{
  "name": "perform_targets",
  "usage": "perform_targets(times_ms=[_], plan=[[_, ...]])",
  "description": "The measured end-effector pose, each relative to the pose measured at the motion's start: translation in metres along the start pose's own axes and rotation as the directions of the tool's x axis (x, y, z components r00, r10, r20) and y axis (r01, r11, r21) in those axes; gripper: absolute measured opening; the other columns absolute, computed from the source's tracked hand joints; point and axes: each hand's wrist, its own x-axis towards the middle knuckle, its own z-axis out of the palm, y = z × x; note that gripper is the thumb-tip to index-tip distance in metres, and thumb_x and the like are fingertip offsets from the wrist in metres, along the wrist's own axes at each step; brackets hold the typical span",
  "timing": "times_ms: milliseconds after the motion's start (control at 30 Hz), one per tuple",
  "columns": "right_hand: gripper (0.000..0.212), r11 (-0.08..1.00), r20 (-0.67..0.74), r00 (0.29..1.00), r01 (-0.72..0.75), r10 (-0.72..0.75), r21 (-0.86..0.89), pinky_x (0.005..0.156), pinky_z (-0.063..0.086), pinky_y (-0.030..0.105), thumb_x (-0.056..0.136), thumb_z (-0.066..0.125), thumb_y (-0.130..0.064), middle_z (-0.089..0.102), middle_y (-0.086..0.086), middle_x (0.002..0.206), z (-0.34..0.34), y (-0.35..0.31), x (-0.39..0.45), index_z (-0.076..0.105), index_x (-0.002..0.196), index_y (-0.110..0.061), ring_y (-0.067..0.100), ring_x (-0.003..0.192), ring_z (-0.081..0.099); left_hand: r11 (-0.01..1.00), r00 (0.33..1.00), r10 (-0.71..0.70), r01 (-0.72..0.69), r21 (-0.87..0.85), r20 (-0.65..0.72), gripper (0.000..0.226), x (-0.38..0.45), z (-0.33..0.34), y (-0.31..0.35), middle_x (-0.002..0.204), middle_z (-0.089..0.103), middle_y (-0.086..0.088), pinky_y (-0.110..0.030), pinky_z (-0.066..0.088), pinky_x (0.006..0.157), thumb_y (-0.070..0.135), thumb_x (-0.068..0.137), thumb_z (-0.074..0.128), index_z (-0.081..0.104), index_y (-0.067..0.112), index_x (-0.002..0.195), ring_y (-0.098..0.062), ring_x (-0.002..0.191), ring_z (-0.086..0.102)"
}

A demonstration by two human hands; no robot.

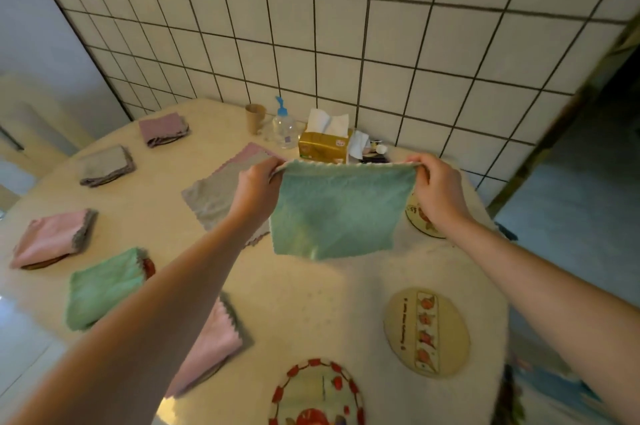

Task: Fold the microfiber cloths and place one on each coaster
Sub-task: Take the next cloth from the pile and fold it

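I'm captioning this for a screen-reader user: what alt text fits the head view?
Two bare hands, left hand and right hand, hold a green microfiber cloth stretched by its top corners above a round table. Five folded cloths sit at the left, and bare coasters wait at the right.

Round cream table (pixel 311 293) carries folded cloths (pixel 104 287), coasters (pixel 426 333), tissue box (pixel 323 147)

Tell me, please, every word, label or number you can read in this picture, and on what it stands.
None can be read for certain.
Gold tissue box: red logo, blurred.
Clear pump bottle: small label, too small.
Oval coaster: line of print along the picture strip, too small.
Coaster beside the right hand: dark marks, unreadable.
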Motion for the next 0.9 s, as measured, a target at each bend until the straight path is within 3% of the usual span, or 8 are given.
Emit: perform_targets(times_ms=[167, 267, 367, 467, 633, 733, 800, 900], plan=[[0.026, 0.992, -0.07, 0.994, 0.089, -0.083, 0.092, 0.083, 0.041, 0.004, 0.096, 0.043, -0.005, 0.059, -0.016, 0.101, -0.013, -0.014, 0.0, 0.062, 0.103, -0.02, -0.017, 0.091, 0.052, 0.997, 0.992, 0.071, -0.069, 0.027, -0.108, 0.02, 0.008, -0.01, 0.012, 0.097, 0.067, -0.002, -0.037, 0.051, 0.084, 0.017, 0.095, 0.049, 0.065, 0.017, 0.106, -0.018, 0.09, 0.06], [0.024, 0.985, -0.018, 0.991, 0.134, -0.133, 0.111, 0.084, 0.042, 0.006, 0.095, 0.045, -0.004, 0.055, -0.015, 0.109, -0.023, -0.011, -0.037, 0.061, 0.111, -0.013, -0.014, 0.093, 0.054, 0.984, 0.975, 0.179, -0.175, 0.04, -0.131, 0.021, -0.028, -0.019, 0.005, 0.103, 0.065, 0.006, -0.018, 0.043, 0.084, 0.007, 0.091, 0.054, 0.065, 0.013, 0.108, -0.007, 0.093, 0.056], [0.025, 0.988, 0.168, 0.974, 0.144, -0.15, 0.049, 0.092, 0.048, 0.023, 0.093, 0.049, -0.002, 0.061, -0.006, 0.113, -0.023, 0.021, -0.102, 0.062, 0.112, -0.01, 0.003, 0.104, 0.057, 0.972, 0.972, 0.235, -0.234, 0.022, -0.019, 0.027, -0.096, -0.008, -0.026, 0.107, 0.063, 0.005, -0.006, 0.039, 0.087, -0.004, 0.084, 0.06, 0.067, 0.01, 0.107, -0.003, 0.099, 0.057], [0.026, 0.995, 0.433, 0.9, 0.083, -0.048, -0.063, 0.096, 0.049, 0.033, 0.091, 0.052, 0.0, 0.063, 0.0, 0.116, -0.012, 0.062, -0.178, 0.065, 0.111, -0.012, 0.007, 0.108, 0.056, 0.981, 0.98, 0.101, -0.127, 0.145, 0.174, 0.028, -0.181, 0.013, -0.064, 0.113, 0.065, 0.007, -0.011, 0.04, 0.088, 0.002, 0.085, 0.065, 0.07, 0.017, 0.108, -0.008, 0.1, 0.062], [0.032, 0.973, 0.746, 0.639, -0.018, 0.188, -0.229, 0.108, 0.03, 0.018, 0.098, 0.042, -0.018, 0.048, -0.014, 0.135, -0.011, 0.094, -0.27, 0.056, 0.126, -0.025, 0.0, 0.126, 0.041, 0.989, 0.873, -0.126, 0.072, 0.131, 0.47, 0.03, -0.279, 0.036, -0.095, 0.115, 0.057, 0.013, 0.006, 0.023, 0.092, 0.0, 0.086, 0.059, 0.071, 0.015, 0.109, -0.006, 0.111, 0.052], [0.039, 0.967, 0.81, 0.535, -0.061, 0.24, -0.246, 0.094, 0.034, 0.002, 0.096, 0.031, -0.042, 0.054, -0.017, 0.127, -0.016, 0.092, -0.288, 0.056, 0.124, -0.029, -0.006, 0.115, 0.049, 0.98, 0.826, -0.195, 0.138, 0.146, 0.53, 0.032, -0.31, 0.035, -0.104, 0.115, 0.058, 0.018, 0.005, 0.026, 0.092, 0.011, 0.083, 0.052, 0.071, 0.017, 0.108, -0.005, 0.11, 0.054], [0.042, 0.97, 0.818, 0.522, -0.102, 0.243, -0.223, 0.085, 0.04, 0.001, 0.09, 0.029, -0.053, 0.061, -0.017, 0.116, -0.018, 0.089, -0.289, 0.057, 0.115, -0.034, -0.01, 0.102, 0.055, 0.977, 0.796, -0.214, 0.163, 0.14, 0.565, 0.034, -0.319, 0.031, -0.109, 0.109, 0.054, 0.031, 0.003, 0.032, 0.089, 0.014, 0.081, 0.051, 0.071, 0.023, 0.106, -0.005, 0.107, 0.058], [0.016, 0.967, 0.775, 0.582, -0.104, 0.247, -0.231, 0.082, 0.052, 0.019, 0.096, 0.048, -0.024, 0.064, -0.016, 0.099, -0.016, 0.088, -0.278, 0.056, 0.106, -0.034, -0.008, 0.09, 0.058, 0.974, 0.824, -0.226, 0.188, 0.126, 0.52, 0.03, -0.309, 0.027, -0.104, 0.097, 0.053, 0.034, 0.002, 0.036, 0.079, 0.007, 0.088, 0.058, 0.065, 0.035, 0.096, -0.003, 0.095, 0.06]])
